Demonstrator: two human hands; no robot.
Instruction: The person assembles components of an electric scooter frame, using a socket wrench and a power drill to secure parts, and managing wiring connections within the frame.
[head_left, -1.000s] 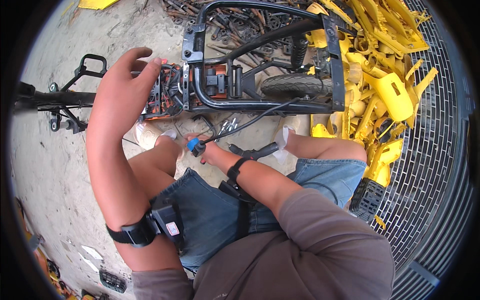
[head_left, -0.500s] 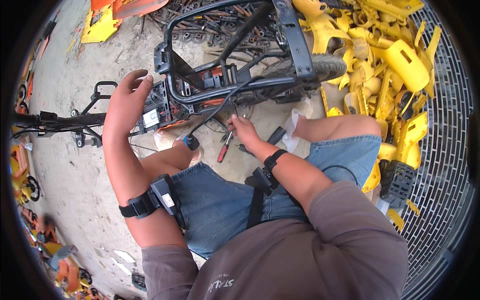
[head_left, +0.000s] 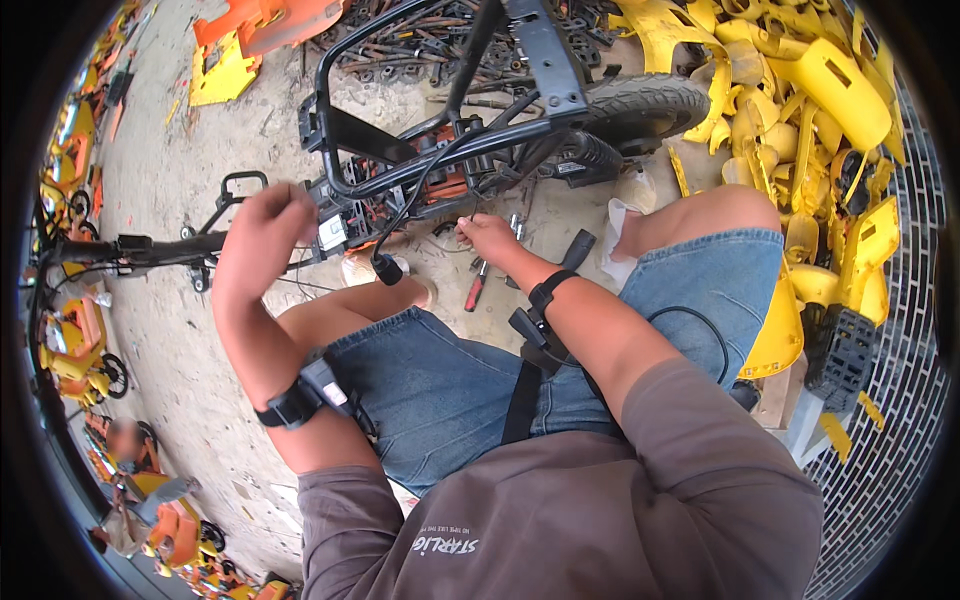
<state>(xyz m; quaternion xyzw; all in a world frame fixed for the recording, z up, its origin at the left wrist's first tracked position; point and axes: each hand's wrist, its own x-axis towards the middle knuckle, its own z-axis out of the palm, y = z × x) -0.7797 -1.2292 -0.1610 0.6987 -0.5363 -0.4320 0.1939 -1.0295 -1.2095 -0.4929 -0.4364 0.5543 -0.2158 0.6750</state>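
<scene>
My left hand (head_left: 262,240) is raised beside the front of a black scooter-like frame (head_left: 430,170). Its fingers look curled, but motion blur hides whether they hold anything. Below the frame, my right hand (head_left: 487,235) has its fingertips pinched together; what they hold, if anything, is too small to make out. Just under that hand a tool with a red and black handle (head_left: 475,290) lies on the floor, its shaft partly covered by the hand. To its right is a black-handled tool (head_left: 572,255). A black plug (head_left: 387,268) hangs on a cable above my left foot.
Yellow plastic panels (head_left: 830,95) are heaped at the right, near a brick-patterned surface (head_left: 890,400). Rusty metal parts (head_left: 410,45) lie behind the frame. The frame's wheel (head_left: 645,110) sits far right. Orange and yellow vehicles (head_left: 75,335) line the left side.
My left hand has shifted lower, its fingers now more curled. My right hand has moved slightly right, off the red-handled tool's shaft. The whole view has swung a little.
</scene>
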